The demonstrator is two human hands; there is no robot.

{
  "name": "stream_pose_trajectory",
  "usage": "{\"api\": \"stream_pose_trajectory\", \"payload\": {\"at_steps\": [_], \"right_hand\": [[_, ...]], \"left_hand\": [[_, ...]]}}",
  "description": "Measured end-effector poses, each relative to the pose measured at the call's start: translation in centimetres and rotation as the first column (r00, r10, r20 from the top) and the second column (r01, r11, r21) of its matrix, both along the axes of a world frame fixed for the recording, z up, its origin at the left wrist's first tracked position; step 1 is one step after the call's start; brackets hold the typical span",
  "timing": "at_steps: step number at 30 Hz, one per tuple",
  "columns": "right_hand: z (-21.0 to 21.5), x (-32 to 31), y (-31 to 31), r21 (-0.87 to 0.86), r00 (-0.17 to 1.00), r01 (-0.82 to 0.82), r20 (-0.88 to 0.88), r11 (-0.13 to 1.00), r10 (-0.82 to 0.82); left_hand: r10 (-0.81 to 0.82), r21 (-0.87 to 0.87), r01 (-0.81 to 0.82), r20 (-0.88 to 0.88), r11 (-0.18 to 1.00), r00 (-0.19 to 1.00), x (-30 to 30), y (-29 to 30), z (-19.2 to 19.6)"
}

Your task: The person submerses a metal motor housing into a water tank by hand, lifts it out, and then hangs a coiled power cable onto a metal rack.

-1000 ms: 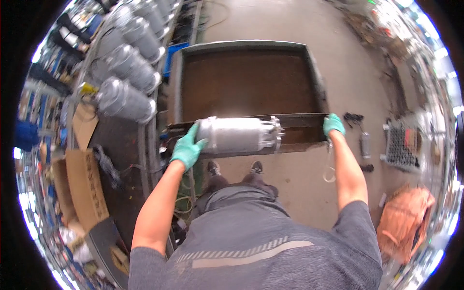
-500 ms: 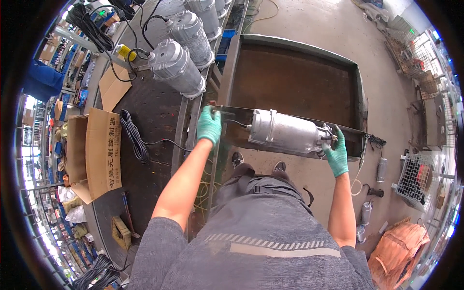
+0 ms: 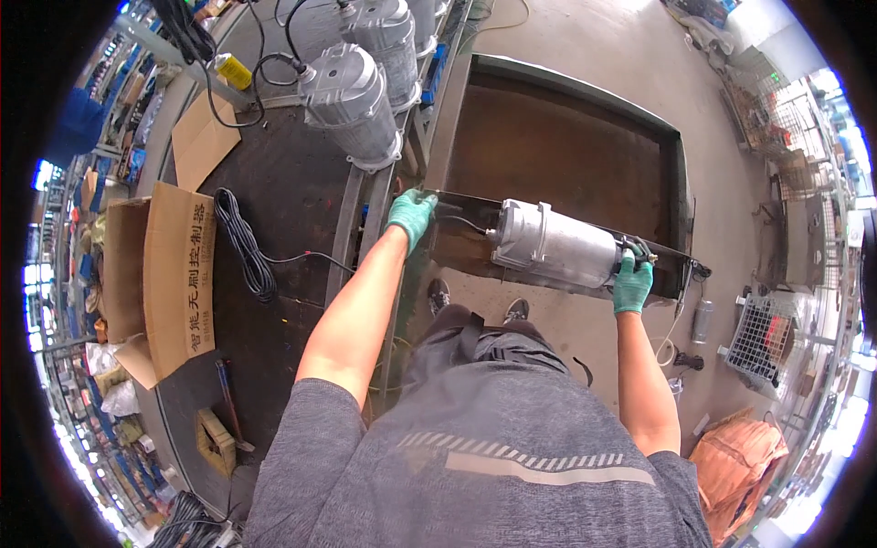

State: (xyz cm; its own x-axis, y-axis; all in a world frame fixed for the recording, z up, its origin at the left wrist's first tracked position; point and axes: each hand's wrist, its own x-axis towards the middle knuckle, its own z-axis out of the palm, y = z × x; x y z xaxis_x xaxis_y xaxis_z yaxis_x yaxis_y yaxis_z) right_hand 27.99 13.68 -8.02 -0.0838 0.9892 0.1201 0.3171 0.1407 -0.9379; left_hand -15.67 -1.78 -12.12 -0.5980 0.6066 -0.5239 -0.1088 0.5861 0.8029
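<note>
— Where is the silver motor point(image 3: 557, 248) lying?

— Right of centre in the frame, on its side across the near rim of the dark metal tray point(image 3: 566, 164); its ribbed end cap points left, and a thin dark cable point(image 3: 466, 219) runs from that end toward the left.

— And the hands?

— Both wear green gloves; the right hand point(image 3: 632, 283) is at the motor's right end, fingers curled and clamped around it; the left hand point(image 3: 411, 212) is at the tray's left corner, fingers bent over the rim beside the cable, though whether they pinch the cable or only the edge I cannot tell from here.

— What does the tray hold?

— Its brown floor fills the upper middle of the frame; the motor sits only at the front edge.

— Anything else that contains something?

— An open cardboard box point(image 3: 160, 274) at the left edge, flaps spread, its inside hidden from this angle; a wire basket point(image 3: 758, 333) at the lower right, contents too small to make out; an orange bag point(image 3: 735, 466) below it.

— And on the bench?

— More silver motors point(image 3: 352, 105) stand in a row at the upper left; a coil of black cable point(image 3: 245, 242) lies on the dark bench top point(image 3: 292, 192) just beside the box.
</note>
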Motion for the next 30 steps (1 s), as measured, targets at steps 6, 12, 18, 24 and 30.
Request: {"api": "stream_pose_trajectory", "payload": {"at_steps": [6, 12, 18, 24, 30], "right_hand": [[-0.3, 0.2, -0.2, 0.068, 1.0, 0.004, 0.004, 0.998, -0.004], [-0.3, 0.0, 0.2, 0.089, 0.996, 0.026, 0.085, 0.996, -0.034], [-0.6, 0.4, 0.5, 0.046, 0.996, 0.025, 0.084, 0.999, -0.029], [-0.9, 0.6, 0.8, 0.016, 0.998, 0.042, 0.045, 0.999, -0.043], [-1.2, 1.1, 1.2, 0.035, 0.992, 0.015, 0.126, 0.999, -0.02]], "left_hand": [[-0.005, 0.189, -0.006, 0.058, 0.982, 0.998, 3.6, -2.2, 5.5], [-0.094, 0.458, -0.029, 0.243, 0.889, 0.965, 5.8, -5.3, 6.3], [-0.11, 0.46, -0.005, 0.222, 0.888, 0.969, 7.7, -2.5, 3.9], [-0.22, 0.375, 0.095, 0.307, 0.922, 0.926, 6.6, -2.3, 4.2], [-0.167, 0.156, 0.085, 0.648, 0.984, 0.744, 5.2, -0.1, 5.2]]}}
